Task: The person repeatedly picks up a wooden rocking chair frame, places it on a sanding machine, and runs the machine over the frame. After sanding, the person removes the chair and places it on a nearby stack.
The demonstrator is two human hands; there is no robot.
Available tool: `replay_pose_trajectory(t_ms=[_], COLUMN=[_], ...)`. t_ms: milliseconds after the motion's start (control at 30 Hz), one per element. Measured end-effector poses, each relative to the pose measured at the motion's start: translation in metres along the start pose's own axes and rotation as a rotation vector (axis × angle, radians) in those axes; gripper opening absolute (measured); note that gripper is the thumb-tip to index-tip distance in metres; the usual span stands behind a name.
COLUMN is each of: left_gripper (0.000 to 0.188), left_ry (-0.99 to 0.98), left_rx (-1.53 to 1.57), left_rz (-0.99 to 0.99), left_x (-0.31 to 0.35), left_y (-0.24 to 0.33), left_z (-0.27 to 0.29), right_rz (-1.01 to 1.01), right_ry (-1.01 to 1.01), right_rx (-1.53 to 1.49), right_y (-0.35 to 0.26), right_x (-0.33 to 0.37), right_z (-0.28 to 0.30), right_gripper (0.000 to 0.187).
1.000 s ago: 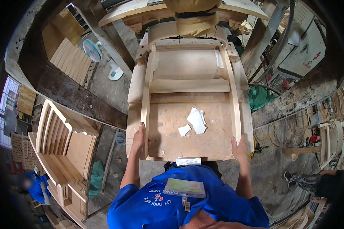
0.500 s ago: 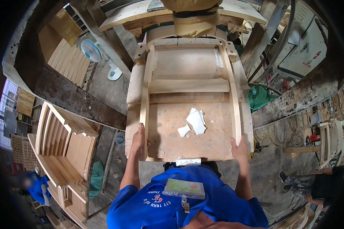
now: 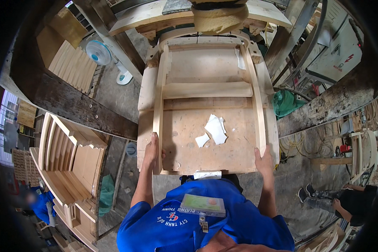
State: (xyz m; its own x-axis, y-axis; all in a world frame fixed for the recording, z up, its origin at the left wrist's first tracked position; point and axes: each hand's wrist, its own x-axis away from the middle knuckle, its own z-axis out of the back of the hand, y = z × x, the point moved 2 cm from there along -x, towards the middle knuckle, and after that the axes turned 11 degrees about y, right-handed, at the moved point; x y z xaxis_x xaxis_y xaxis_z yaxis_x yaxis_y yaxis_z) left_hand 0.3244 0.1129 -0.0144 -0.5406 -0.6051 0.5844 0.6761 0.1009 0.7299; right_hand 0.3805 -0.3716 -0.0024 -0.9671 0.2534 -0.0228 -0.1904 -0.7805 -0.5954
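Observation:
A pale wooden chair frame (image 3: 208,90), made of two long side legs joined by a crossbar, lies on a worn board table (image 3: 189,155). My left hand (image 3: 151,151) grips the near end of its left leg, thumb on top and fingertips curling round the inner side. At the near end of the right leg, my right hand (image 3: 263,161) holds on with its thumb up along the wood; its other fingers are mostly hidden. Between the legs lie torn white pieces (image 3: 216,129) on the board. The frame's far end sits between wooden blocks (image 3: 153,56).
Steel beams (image 3: 84,105) flank the table on both sides. Stacked curved wooden parts (image 3: 67,168) stand at left, near a standing fan (image 3: 98,52). An electrical cabinet (image 3: 336,52) is at far right. A co-worker (image 3: 42,206) is at left, another person (image 3: 348,203) at right.
The view has shifted slightly. Both hands keep their hold on the frame's legs, and the frame lies about where it was. The person at right has moved a little.

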Motion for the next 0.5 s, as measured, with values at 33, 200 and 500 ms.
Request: replay_pose_trajectory(t_ms=[33, 200, 500], left_gripper=[0.087, 0.085, 0.084], left_ry=[0.004, -0.001, 0.001], left_rx=[0.003, 0.015, 0.033], left_rz=[-0.001, -0.009, -0.021], left_x=[-0.0002, -0.0004, -0.0008], left_y=[-0.0001, 0.0004, -0.0004], left_z=[0.0002, 0.0002, 0.0019], right_rz=[-0.006, -0.031, -0.066], right_ry=[0.001, -0.008, -0.023], right_rx=[0.0, 0.027, 0.064], right_y=[-0.0003, -0.0009, -0.0046], right_x=[-0.0003, -0.0015, -0.0016], right_z=[-0.0003, 0.0012, 0.0055], right_gripper=[0.041, 0.042, 0.045])
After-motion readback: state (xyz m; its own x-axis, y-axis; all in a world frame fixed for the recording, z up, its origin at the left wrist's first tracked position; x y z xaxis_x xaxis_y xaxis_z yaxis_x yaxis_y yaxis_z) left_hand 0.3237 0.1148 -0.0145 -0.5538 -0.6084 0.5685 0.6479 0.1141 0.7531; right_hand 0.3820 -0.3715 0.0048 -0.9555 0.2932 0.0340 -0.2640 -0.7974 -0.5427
